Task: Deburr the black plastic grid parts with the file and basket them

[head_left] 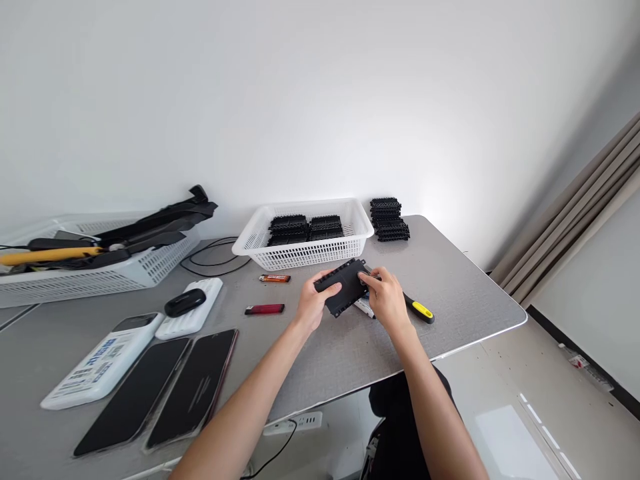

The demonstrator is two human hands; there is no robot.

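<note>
A flat black plastic part [344,285] is held tilted just above the grey table [460,300], between both hands. My left hand [313,305] grips its left end with the fingers curled round the edge. My right hand [385,299] pinches its right end. Under my right hand lies a black tool with a yellow band [419,309] and a small blue-and-white item that is mostly hidden.
A white basket [305,235] holds several black parts; a stack of more parts [389,219] stands to its right. Two lighters [265,309], two phones [165,390], a white power bank, a black case and a long white tray [100,267] lie to the left. The table edge runs at right.
</note>
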